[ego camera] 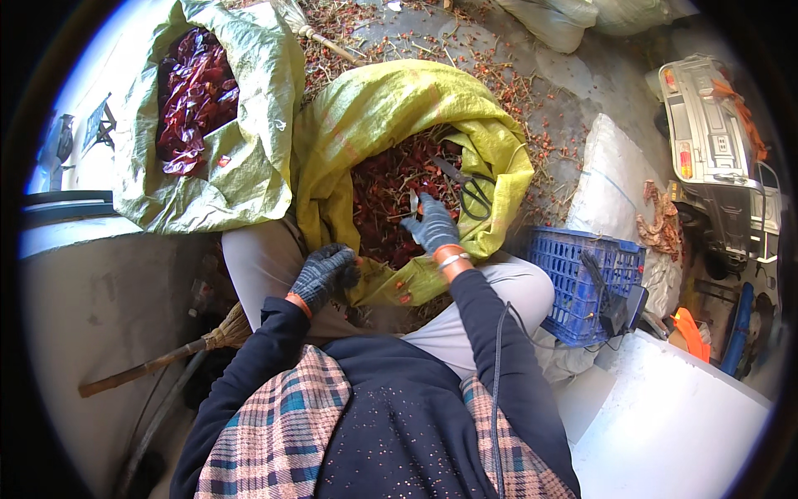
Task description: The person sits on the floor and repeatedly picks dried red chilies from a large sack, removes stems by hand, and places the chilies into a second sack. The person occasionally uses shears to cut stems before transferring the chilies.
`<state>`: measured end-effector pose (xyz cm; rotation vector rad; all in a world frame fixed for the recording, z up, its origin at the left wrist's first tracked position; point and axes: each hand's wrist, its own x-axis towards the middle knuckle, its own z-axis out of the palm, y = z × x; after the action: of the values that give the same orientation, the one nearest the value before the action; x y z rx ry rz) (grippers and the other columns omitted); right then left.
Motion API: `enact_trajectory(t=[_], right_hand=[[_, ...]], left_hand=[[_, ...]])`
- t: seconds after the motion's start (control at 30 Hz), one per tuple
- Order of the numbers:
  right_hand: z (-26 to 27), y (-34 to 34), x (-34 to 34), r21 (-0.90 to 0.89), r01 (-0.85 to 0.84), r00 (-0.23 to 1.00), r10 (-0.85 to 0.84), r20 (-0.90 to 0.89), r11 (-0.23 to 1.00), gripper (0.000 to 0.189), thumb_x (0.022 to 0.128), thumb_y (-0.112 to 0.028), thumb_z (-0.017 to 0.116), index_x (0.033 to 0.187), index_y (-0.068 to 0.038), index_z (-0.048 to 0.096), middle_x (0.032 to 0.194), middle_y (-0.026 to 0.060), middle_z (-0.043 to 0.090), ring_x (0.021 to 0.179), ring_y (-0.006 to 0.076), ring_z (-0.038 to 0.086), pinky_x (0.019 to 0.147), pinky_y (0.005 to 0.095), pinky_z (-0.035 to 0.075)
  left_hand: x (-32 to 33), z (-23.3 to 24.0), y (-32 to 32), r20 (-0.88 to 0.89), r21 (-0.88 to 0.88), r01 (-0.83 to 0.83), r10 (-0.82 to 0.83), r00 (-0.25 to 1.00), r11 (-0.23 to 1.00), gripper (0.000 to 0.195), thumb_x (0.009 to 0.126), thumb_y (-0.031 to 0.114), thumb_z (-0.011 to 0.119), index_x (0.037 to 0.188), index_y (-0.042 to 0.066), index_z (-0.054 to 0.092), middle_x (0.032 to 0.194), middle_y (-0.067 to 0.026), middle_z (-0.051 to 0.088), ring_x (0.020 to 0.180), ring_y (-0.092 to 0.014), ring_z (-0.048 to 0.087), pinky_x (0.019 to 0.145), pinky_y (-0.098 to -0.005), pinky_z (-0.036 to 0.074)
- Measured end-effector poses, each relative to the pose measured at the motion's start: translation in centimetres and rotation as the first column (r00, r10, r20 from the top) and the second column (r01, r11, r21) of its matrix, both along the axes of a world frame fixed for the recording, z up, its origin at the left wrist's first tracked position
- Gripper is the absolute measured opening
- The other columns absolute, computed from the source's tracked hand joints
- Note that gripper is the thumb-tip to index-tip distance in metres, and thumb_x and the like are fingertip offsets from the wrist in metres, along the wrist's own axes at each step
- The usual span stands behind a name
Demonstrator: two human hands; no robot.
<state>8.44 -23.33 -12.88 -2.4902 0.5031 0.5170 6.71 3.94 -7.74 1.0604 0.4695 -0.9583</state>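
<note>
A yellow woven sack (399,93) with a rolled-down rim stands between my knees, holding dried red chili peppers and stems (386,181). My right hand (433,226), in a dark grey knitted glove, reaches over its mouth with fingers apart, beside a small pale piece. Black-handled scissors (464,181) lie on the peppers and the sack's right rim. At the near left rim is my left hand (327,274), gloved too, its fingers curled; whether they hold something cannot be told. A pale green sack (255,150) at the upper left contains dark red dried peppers (196,100).
Stems and red bits litter the concrete floor (561,131). A blue plastic crate (561,280) with a black cable is by my right knee, a white sack (608,181) behind it. A straw broom (227,330) lies left; another brush (312,31) is beyond the sacks. A vehicle (711,137) stands right.
</note>
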Motion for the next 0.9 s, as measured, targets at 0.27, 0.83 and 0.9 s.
enact_trajectory(t=[0.27, 0.83, 0.9], right_hand=[[-3.3, 4.5, 2.2, 0.104, 0.03, 0.999, -0.031, 0.008, 0.994, 0.038, 0.087, -0.026, 0.069, 0.117, -0.003, 0.063, 0.118, 0.0225, 0.065, 0.112, 0.0384, 0.061, 0.092, 0.0437, 0.051], [6.0, 4.2, -4.9, 0.792, 0.243, 0.893, -0.449, 0.044, 0.56, 0.036, 0.093, -0.014, 0.067, 0.122, 0.006, 0.06, 0.111, 0.0119, 0.068, 0.091, 0.0118, 0.061, 0.081, 0.0258, 0.051], [6.8, 4.7, -5.9, 0.845, 0.225, 0.875, -0.482, 0.044, 0.486, 0.037, 0.093, -0.015, 0.067, 0.123, 0.007, 0.059, 0.112, 0.0123, 0.068, 0.091, 0.0113, 0.061, 0.081, 0.0261, 0.052]], left_hand=[[0.2, -0.1, 0.2, -0.003, -0.002, 0.04, -0.04, 0.999, 0.999, 0.02, 0.095, 0.02, 0.061, 0.097, 0.0, 0.062, 0.077, -0.0062, 0.061, 0.067, -0.015, 0.057, 0.063, -0.0278, 0.047], [0.7, 3.4, -4.9, 0.21, -0.023, 0.067, -0.06, 0.976, 0.998, 0.036, 0.093, 0.016, 0.066, 0.127, 0.006, 0.055, 0.102, -0.0057, 0.067, 0.078, -0.013, 0.065, 0.068, -0.0294, 0.055], [0.6, 3.7, -5.0, 0.214, -0.054, 0.028, -0.016, 0.977, 0.998, 0.037, 0.093, 0.016, 0.066, 0.127, 0.007, 0.056, 0.101, -0.0053, 0.068, 0.079, -0.013, 0.067, 0.067, -0.0294, 0.055]])
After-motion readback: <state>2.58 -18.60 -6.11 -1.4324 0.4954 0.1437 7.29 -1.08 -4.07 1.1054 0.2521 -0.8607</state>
